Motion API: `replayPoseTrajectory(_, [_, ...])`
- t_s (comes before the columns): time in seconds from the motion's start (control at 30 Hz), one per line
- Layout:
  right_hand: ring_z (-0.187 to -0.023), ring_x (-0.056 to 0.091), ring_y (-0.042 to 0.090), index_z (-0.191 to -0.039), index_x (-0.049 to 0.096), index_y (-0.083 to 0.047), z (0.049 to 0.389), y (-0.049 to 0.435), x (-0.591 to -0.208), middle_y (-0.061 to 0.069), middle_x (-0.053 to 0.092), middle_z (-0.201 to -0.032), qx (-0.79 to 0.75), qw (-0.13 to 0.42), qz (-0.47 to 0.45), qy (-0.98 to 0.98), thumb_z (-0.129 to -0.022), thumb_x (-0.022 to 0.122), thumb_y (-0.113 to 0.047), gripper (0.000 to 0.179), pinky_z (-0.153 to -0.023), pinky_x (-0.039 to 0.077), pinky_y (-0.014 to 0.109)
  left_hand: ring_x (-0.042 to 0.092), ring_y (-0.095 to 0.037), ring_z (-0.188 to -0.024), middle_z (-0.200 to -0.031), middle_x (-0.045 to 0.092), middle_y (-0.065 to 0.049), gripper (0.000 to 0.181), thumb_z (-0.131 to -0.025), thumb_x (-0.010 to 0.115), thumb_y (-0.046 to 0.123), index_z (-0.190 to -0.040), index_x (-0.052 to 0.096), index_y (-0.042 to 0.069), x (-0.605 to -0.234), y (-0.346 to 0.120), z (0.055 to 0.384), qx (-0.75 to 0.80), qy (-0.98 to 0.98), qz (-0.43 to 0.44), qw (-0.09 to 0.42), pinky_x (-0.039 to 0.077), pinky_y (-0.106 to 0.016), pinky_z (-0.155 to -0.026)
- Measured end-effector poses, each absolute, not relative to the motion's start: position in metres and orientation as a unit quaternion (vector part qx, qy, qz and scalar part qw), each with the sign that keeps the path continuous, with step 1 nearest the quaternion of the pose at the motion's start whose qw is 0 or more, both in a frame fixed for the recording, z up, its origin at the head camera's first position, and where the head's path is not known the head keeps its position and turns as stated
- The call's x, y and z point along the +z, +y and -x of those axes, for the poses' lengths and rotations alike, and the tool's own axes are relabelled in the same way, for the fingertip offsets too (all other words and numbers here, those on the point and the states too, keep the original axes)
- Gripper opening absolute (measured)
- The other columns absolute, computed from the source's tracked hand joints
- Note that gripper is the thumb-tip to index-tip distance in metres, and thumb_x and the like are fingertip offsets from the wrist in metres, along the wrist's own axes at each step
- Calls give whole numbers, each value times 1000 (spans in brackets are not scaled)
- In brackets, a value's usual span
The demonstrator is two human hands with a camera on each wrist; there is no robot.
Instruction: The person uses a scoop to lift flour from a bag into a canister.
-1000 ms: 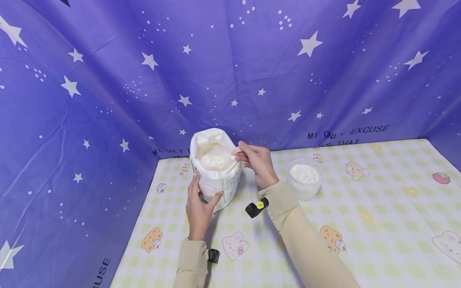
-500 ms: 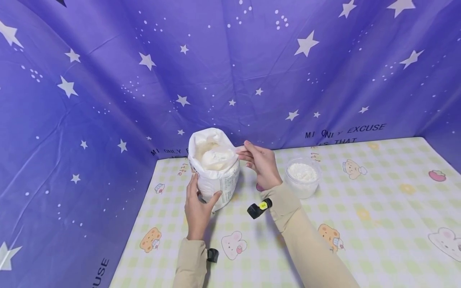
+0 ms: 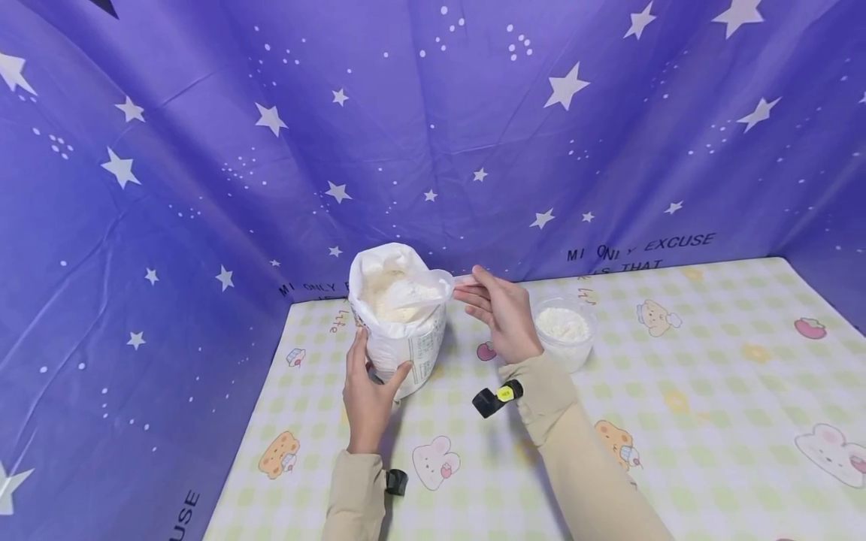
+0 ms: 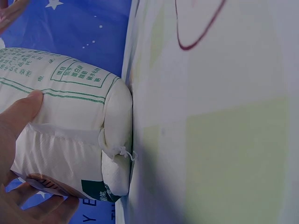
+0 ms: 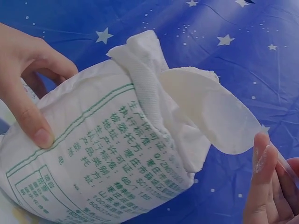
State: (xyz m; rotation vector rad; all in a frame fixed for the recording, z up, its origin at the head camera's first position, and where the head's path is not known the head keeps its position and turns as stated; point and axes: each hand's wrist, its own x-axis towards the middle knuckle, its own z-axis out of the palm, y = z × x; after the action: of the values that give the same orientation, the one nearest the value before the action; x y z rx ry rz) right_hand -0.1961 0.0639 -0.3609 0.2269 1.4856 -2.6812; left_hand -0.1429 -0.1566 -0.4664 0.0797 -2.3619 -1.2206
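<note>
A white flour bag (image 3: 416, 349) with green print stands on the table, its top rolled open on pale powder. My left hand (image 3: 368, 394) grips its lower side, thumb in front and fingers around the left, as the left wrist view shows on the bag wall (image 4: 65, 109). Between thumb and fingers, my right hand (image 3: 506, 315) holds the handle of a translucent plastic scoop (image 5: 215, 109). The scoop's bowl, heaped with white flour (image 3: 409, 291), sits at the right rim of the bag's mouth. White powder dusts my right thumb (image 5: 262, 161).
A round clear tub (image 3: 567, 352) filled with white powder stands right of the bag, partly behind my right wrist. The table carries a green checked cloth (image 3: 731, 421) with cartoon prints. A purple star-patterned curtain (image 3: 433, 135) rises close behind the bag.
My right hand has moved to the right, drawing the scoop up from inside the bag to its rim with flour in it. My left hand keeps its grip on the bag.
</note>
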Motion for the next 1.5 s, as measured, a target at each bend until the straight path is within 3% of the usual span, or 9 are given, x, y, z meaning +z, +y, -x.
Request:
replayPoseTrajectory(0.13, [-83,74,10,-118,63,2,192,72,-361,1,76,-86,-873,29,-75,480,-99,62,-28,35,-64,58,16,47,-28,-136,-158,37,-6,91,-76,87,32,-152,39,13,-466,-157,143,-447,-861,-26,242,52,-39,-106])
replayPoseTrajectory(0.5, [-84,73,11,-91,72,-11,175,97,-368,0,76,-86,-892,10,-93,442,-98,64,-28,20,-63,56,17,46,-28,-137,-158,36,-6,91,-76,87,30,-152,40,13,-466,-156,141,-446,-861,-23,243,52,-40,-106])
replayPoseTrajectory(0.73, [-80,73,11,-96,72,-7,163,117,-373,2,76,-85,-902,-26,-100,419,-98,64,-25,20,-60,56,16,44,-27,-138,-158,36,-5,90,-77,87,31,-152,40,13,-466,-154,141,-455,-859,-27,235,51,-40,-107])
replayPoseTrajectory(1.23, [-74,73,11,-90,74,-7,146,161,-384,4,76,-86,-906,-82,-144,389,-97,65,-22,19,-55,55,17,42,-27,-140,-158,35,-6,92,-77,87,28,-153,38,12,-464,-155,141,-456,-858,-26,235,50,-39,-108])
replayPoseTrajectory(1.5, [-66,70,12,-92,74,-2,141,180,-391,7,76,-83,-905,-128,-153,375,-92,72,-22,21,-49,55,17,43,-26,-139,-157,37,-5,90,-78,86,30,-153,38,14,-465,-155,142,-455,-859,-32,232,50,-38,-108])
